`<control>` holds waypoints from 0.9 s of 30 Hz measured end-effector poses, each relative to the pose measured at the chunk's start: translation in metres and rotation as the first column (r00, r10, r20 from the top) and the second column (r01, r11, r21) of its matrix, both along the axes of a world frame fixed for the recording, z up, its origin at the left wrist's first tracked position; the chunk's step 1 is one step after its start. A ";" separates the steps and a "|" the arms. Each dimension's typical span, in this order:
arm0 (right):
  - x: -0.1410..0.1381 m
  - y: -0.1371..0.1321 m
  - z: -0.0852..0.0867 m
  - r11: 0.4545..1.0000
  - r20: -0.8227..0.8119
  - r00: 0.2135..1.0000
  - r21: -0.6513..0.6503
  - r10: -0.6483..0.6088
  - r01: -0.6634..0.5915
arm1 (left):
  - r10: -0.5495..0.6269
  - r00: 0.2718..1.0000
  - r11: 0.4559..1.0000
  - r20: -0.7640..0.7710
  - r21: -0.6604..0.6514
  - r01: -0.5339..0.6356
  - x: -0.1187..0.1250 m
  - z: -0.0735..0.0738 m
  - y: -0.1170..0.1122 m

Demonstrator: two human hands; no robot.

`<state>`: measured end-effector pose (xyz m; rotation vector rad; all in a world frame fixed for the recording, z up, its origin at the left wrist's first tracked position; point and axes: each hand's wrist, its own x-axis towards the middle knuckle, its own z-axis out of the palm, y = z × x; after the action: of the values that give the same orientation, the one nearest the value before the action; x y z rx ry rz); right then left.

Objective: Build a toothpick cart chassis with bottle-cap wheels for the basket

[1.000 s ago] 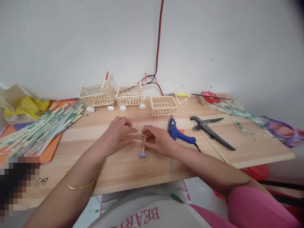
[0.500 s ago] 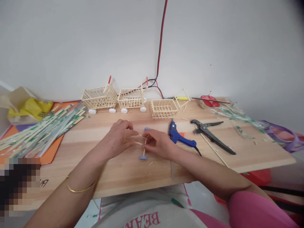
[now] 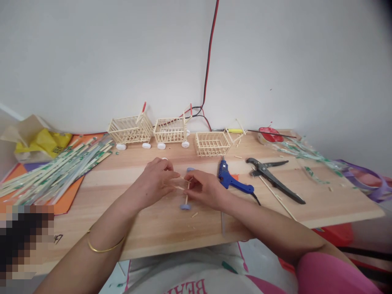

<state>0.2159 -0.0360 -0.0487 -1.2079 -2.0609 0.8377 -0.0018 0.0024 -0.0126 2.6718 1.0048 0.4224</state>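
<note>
Against right hand [image 3: 204, 188], stick axle [image 3: 186, 199], bluish wheels [image 3: 185, 207].

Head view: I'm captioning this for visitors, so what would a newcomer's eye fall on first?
Probably the back row of stick-built models: the left cart and middle cart on white wheels, the right cart showing none. The blue glue gun stands out too, right of centre, left of the dark pliers. Nearer, a stick axle with bluish wheels sits in the grip of the right hand, facing the left hand.

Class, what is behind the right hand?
A bluish wheel peeks beyond the right hand. The fingers hide part of its stick axle; anything beneath the palm is covered.
</note>
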 end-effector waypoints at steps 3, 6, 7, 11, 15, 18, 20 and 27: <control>0.000 0.000 0.000 1.000 0.007 1.000 -0.001 0.003 -0.003 | 0.004 1.000 1.000 -0.002 -0.009 -0.004 0.000 0.000 0.000; 0.000 0.000 0.000 1.000 0.009 1.000 -0.005 0.007 -0.007 | 0.001 1.000 1.000 -0.006 -0.012 -0.001 0.000 0.000 0.000; 0.000 0.000 0.000 1.000 0.007 1.000 -0.005 0.007 -0.007 | 0.000 1.000 1.000 -0.008 -0.008 0.000 0.000 -0.001 0.000; 0.000 0.000 -0.001 1.000 -0.004 1.000 0.005 0.010 -0.010 | -0.001 1.000 1.000 -0.006 0.005 0.001 0.000 -0.002 0.001; 0.000 0.001 -0.002 1.000 -0.002 1.000 0.008 0.003 -0.003 | 0.000 1.000 1.000 0.000 0.000 0.000 0.000 -0.001 0.000; 0.000 0.001 -0.002 1.000 0.005 1.000 0.003 0.003 -0.003 | -0.001 1.000 1.000 -0.006 -0.004 0.001 0.000 0.000 0.000; 0.000 0.001 -0.001 1.000 0.009 1.000 0.001 0.006 -0.006 | -0.008 1.000 1.000 -0.001 -0.005 0.008 0.000 0.000 0.000; 0.000 0.001 0.000 1.000 0.016 1.000 0.001 0.007 -0.007 | -0.005 0.999 1.000 0.033 -0.007 0.005 0.000 -0.001 0.001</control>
<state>0.2156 -0.0352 -0.0483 -1.2112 -2.0795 0.8321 -0.0020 0.0030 -0.0139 2.6511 0.9881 0.4593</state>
